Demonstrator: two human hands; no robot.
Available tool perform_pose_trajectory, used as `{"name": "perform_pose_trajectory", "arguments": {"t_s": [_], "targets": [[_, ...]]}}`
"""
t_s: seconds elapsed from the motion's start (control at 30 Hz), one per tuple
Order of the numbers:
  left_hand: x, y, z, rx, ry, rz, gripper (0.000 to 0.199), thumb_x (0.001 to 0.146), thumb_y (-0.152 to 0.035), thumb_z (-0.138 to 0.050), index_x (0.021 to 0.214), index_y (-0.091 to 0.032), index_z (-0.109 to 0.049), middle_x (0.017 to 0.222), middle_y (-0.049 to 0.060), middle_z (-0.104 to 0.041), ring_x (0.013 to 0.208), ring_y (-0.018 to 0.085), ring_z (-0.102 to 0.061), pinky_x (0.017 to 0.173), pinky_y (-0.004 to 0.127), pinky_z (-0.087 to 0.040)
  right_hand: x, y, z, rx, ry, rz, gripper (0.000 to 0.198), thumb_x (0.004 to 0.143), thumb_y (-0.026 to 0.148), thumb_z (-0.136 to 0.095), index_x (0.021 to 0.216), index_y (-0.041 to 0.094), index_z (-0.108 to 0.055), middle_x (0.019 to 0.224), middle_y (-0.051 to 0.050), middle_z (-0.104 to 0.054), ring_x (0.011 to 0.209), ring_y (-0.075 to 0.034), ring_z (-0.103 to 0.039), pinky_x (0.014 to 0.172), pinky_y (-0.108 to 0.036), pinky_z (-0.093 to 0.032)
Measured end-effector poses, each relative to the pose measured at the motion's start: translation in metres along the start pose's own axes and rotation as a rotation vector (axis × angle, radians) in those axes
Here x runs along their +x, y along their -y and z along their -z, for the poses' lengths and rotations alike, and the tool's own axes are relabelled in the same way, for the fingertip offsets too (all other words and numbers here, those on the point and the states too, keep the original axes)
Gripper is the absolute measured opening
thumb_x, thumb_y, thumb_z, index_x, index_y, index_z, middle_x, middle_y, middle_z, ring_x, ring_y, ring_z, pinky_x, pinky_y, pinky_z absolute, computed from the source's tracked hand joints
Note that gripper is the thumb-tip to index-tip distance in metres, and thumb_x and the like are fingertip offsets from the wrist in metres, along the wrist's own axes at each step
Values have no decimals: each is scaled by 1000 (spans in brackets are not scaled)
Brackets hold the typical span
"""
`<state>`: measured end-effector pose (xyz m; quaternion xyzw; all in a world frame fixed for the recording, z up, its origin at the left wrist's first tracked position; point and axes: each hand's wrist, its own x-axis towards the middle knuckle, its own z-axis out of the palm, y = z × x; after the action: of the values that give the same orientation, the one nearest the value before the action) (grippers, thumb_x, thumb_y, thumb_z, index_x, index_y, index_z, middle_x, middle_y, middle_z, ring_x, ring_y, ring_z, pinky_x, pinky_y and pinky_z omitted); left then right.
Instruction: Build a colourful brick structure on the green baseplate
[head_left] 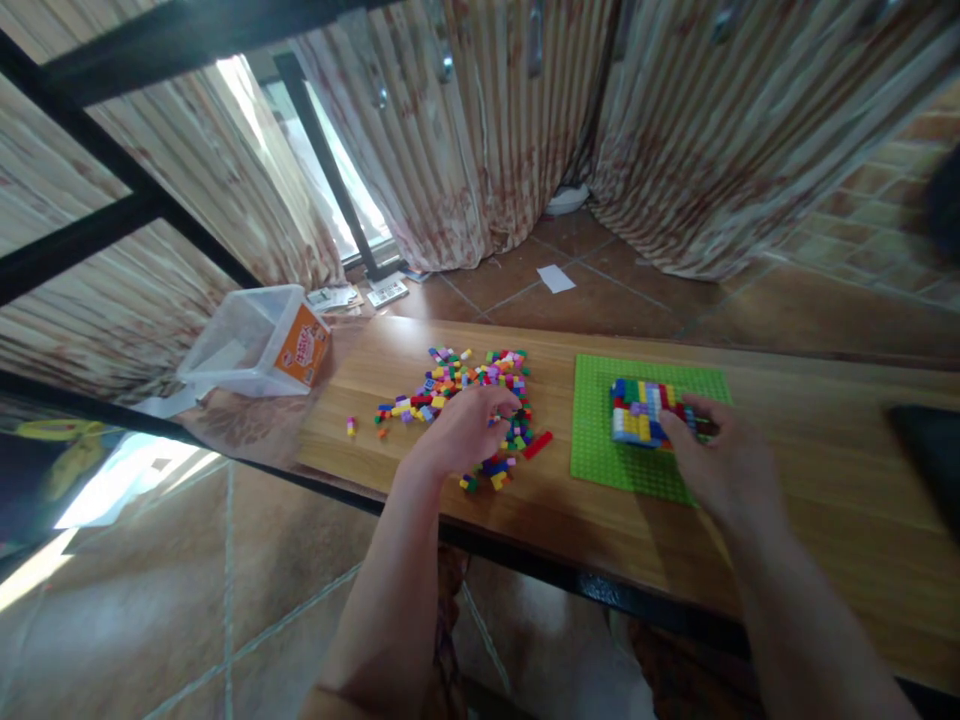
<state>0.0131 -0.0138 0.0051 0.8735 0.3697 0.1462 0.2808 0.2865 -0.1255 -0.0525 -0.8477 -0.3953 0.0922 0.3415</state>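
My left hand reaches over the scattered pile of small toy building bricks, its fingers bent, with a gap showing between thumb and forefinger. No brick can be made out in it. A red long brick lies just right of that hand. On the green baseplate sits a block of joined multicoloured bricks, with blue, yellow, white and red showing. My right hand grips this brick block at its right end, thumb on the near side. The fingers cover part of that end.
The pile and baseplate are on a long wooden table. A clear plastic box with an orange label stands beyond the left end. A dark flat object lies at the far right. Curtains hang behind; a white paper is on the floor.
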Motion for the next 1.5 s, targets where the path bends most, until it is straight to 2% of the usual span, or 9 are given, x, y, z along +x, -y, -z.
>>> {"name": "perform_pose_trajectory", "arguments": {"t_s": [0.13,0.23,0.33,0.4,0.53,0.7,0.8,1.0,1.5], "targets": [[-6,11,17,-207,20,20,20,79,-14,-52,88,-18,-70,79,0,-70,72,13,-61,68,23,-48,-3,8,9,-67,-103,102,48,82,52,-55,114,18,-67,103,-15,-66,96,-34,-61,85,-52,-48],[-5,18,24,-310,-178,78,16,81,-18,-54,86,-16,-70,76,1,-67,70,12,-58,64,21,-45,-12,23,14,-21,-199,289,37,87,46,-51,109,21,-68,110,-17,-66,108,-33,-59,92,-48,-46],[-2,23,27,-426,-461,181,16,80,-21,-59,89,-14,-70,78,2,-68,69,12,-58,64,21,-44,-30,44,7,132,-135,409,29,90,43,-50,100,23,-69,101,-11,-69,96,-27,-65,88,-44,-50],[0,24,28,-522,-561,212,17,80,-22,-60,92,-14,-70,79,2,-69,69,12,-58,64,22,-45,-46,59,-5,196,-47,486,26,90,41,-52,97,23,-69,100,-9,-70,96,-25,-65,90,-43,-49],[1,23,27,-620,-595,212,15,79,-22,-62,90,-15,-70,78,1,-69,68,11,-59,63,22,-46,-80,83,-36,147,129,660,22,91,41,-56,98,25,-70,106,-7,-71,100,-24,-64,92,-42,-46],[-3,27,31,-617,-618,235,16,81,-22,-60,90,-14,-71,76,1,-69,66,11,-58,61,21,-45,-104,101,-64,100,158,797,23,90,41,-59,104,24,-69,106,-7,-71,99,-25,-62,89,-41,-42],[-10,37,37,-429,-573,354,19,81,-17,-57,91,-14,-72,74,1,-69,65,12,-58,61,22,-44,-107,109,-75,67,128,830,25,88,40,-63,105,22,-68,107,-8,-70,98,-25,-60,87,-40,-40],[-27,57,44,16,-266,511,24,75,-8,-55,84,-16,-76,79,4,-73,76,16,-63,70,27,-45,-104,118,-90,45,100,837,15,89,29,-63,99,19,-69,99,-6,-71,93,-23,-59,83,-37,-37],[-43,69,53,110,-104,566,29,72,-15,-62,96,-23,-76,90,2,-74,83,18,-65,71,26,-47,-83,108,-94,44,75,712,23,93,35,-54,97,20,-71,97,-7,-74,92,-24,-63,85,-38,-41]]}}
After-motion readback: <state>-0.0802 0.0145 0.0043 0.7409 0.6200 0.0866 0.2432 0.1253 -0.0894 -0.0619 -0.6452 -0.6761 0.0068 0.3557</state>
